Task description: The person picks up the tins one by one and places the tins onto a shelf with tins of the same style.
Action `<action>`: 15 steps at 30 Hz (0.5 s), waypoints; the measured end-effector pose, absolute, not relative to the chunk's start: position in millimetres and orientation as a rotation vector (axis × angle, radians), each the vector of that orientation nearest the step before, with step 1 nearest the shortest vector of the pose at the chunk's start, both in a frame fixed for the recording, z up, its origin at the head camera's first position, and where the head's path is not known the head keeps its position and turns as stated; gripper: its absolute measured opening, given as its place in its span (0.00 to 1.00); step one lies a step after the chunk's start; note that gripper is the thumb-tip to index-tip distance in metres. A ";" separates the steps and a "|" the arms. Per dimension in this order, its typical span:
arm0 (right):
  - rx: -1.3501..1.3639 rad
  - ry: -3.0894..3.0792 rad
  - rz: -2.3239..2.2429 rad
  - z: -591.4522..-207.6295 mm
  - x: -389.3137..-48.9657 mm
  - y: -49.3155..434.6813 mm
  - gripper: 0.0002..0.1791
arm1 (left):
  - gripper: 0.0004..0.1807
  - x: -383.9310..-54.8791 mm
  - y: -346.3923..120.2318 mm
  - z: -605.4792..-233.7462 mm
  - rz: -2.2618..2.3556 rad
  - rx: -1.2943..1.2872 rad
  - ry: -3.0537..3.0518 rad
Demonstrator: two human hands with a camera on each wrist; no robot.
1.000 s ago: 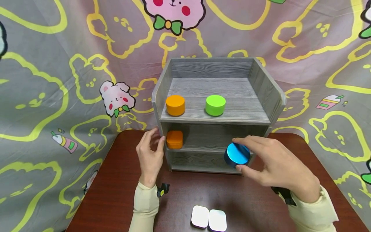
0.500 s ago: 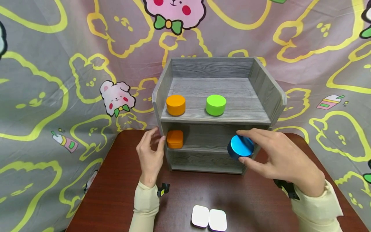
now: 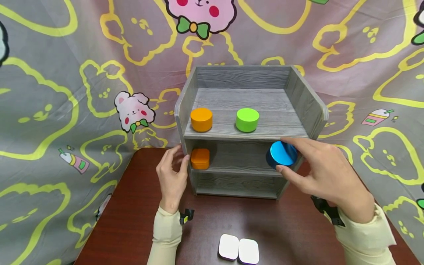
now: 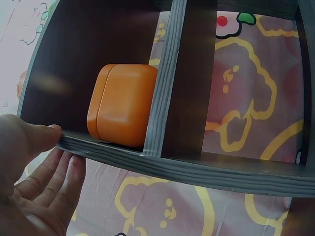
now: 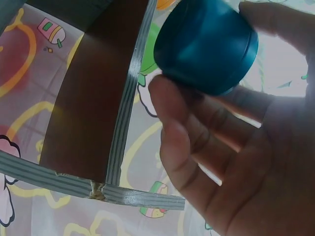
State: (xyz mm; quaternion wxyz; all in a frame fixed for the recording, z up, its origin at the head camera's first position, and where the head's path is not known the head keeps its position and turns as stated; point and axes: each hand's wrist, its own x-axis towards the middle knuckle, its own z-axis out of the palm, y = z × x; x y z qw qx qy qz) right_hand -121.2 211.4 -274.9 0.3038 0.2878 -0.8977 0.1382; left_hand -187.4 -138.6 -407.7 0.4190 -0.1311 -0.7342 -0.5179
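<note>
My right hand (image 3: pixel 326 171) pinches a shiny blue round tin (image 3: pixel 281 154) between thumb and fingers. The tin is tilted in front of the middle tier's right end, apart from the boards in the right wrist view. At the left side panel of the grey wooden shelf (image 3: pixel 248 99), my left hand (image 3: pixel 172 176) grips the edge, thumb on one side and fingers on the other. An orange rounded-square tin (image 4: pixel 123 103) stands in the middle tier close to that hand. On the top tier are an orange round tin (image 3: pixel 201 120) and a lime-green round tin (image 3: pixel 247 120).
Two white rounded-square tins (image 3: pixel 228 247) lie side by side on the dark brown table (image 3: pixel 132 213) near its front. A patterned cloth (image 3: pixel 66 110) hangs behind the shelf. The shelf's right side panel (image 3: pixel 306 105) stands beside the right hand.
My right hand has risen and moved slightly right with the blue tin, from the bottom tier's height to the middle tier's. The left hand stays put on the side panel.
</note>
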 end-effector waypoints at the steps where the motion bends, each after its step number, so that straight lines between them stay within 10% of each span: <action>1: 0.745 -2.370 0.370 -274.6 -121.5 211.0 0.35 | 0.17 -187.4 -138.7 -407.9 -1.299 -0.330 -1.841; 15: 0.572 -2.296 0.409 -270.0 -121.1 206.4 0.34 | 0.17 -187.7 -139.1 -408.9 -1.303 -0.322 -1.850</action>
